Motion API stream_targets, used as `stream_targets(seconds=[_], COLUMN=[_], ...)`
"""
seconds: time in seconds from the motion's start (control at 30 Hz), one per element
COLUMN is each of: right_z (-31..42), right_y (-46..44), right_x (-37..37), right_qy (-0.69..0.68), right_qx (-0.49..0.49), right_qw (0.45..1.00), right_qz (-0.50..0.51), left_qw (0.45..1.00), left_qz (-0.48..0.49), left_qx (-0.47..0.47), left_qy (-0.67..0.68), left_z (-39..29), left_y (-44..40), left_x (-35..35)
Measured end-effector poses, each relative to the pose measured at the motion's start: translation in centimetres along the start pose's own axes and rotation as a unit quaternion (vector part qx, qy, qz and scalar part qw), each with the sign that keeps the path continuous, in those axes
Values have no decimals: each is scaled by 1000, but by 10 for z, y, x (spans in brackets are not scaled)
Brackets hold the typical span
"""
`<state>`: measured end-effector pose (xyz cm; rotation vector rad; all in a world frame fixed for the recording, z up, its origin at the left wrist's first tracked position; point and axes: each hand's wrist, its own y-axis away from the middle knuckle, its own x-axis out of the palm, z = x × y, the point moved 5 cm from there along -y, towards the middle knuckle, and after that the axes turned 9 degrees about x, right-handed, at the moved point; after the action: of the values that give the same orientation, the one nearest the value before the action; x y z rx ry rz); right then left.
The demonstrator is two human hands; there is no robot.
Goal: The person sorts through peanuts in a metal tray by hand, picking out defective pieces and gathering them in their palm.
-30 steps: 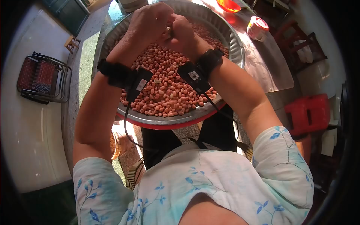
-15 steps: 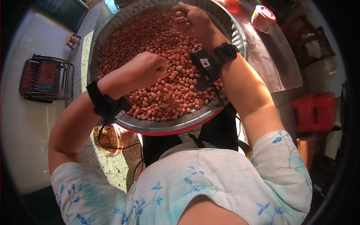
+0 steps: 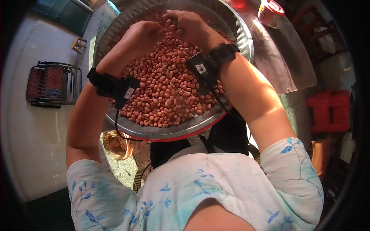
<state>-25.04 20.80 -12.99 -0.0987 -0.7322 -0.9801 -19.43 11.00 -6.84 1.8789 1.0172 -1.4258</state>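
- Nuts [image 3: 165, 96] lie in metal tray [image 3: 246, 38]
- L hand [image 3: 142, 35] curled, hold unclear
- R hand [image 3: 192, 29] half-curled w/ few nuts; best cupped low, so none scatter

I look down from my own head.
The wide view faces forward and down, with my shirt [image 3: 208, 173] close at the near edge, the metal tray [image 3: 169, 133] beyond, a folded chair [image 3: 52, 82] left, a lidded cup [image 3: 269, 13] far right.
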Motion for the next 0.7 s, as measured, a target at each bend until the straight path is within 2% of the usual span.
stream_targets(seconds=[0.03, 0.07, 0.1, 0.17, 0.23, 0.33, 0.4, 0.47, 0.5, 0.57, 0.6, 0.67, 0.7], right_z=[0, -3, -5, -6, -9, -19, -24, -27, -29, -34, -36, -40, -41], right_y=[2, 3, 1, -6, 2, -4, -6, -8, -8, -9, -13, -15, -13], right_x=[3, 9, 14, 21, 28, 27, 31, 29, 29, 28, 22, 20, 20], right_qy=[2, 10, 20, 24, -3, -38, -73, -68, -71, -61, -51, -38, -34], right_qx=[-5, 9, 23, 6, 7, 35, 50, 49, 50, 66, 56, 51, 53], right_qw=[1000, 999, 998, 994, 997, 995, 989, 991, 992, 992, 994, 996, 997], right_qz=[5, 32, 59, 106, 79, 84, 123, 107, 93, 94, 80, 70, 40], left_qw=[983, 932, 934, 814, 797, 746, 750, 775, 771, 850, 847, 897, 895], left_qz=[-54, -108, -116, -228, -246, -302, -315, -328, -339, -330, -338, -363, -366], left_qx=[-34, -64, -59, -53, -54, -105, -73, -23, -26, -56, -64, -57, -62], left_qy=[173, 339, 332, 531, 548, 584, 577, 540, 538, 407, 404, 246, 245], left_z=[12, 24, 29, 40, 39, 42, 44, 51, 58, 67, 67, 59, 59], left_y=[-2, -2, -3, -2, 0, 4, 3, 2, 1, 4, 6, 9, 11], left_x=[-8, -14, -14, -5, 2, 13, 17, 21, 26, 31, 32, 28, 28])
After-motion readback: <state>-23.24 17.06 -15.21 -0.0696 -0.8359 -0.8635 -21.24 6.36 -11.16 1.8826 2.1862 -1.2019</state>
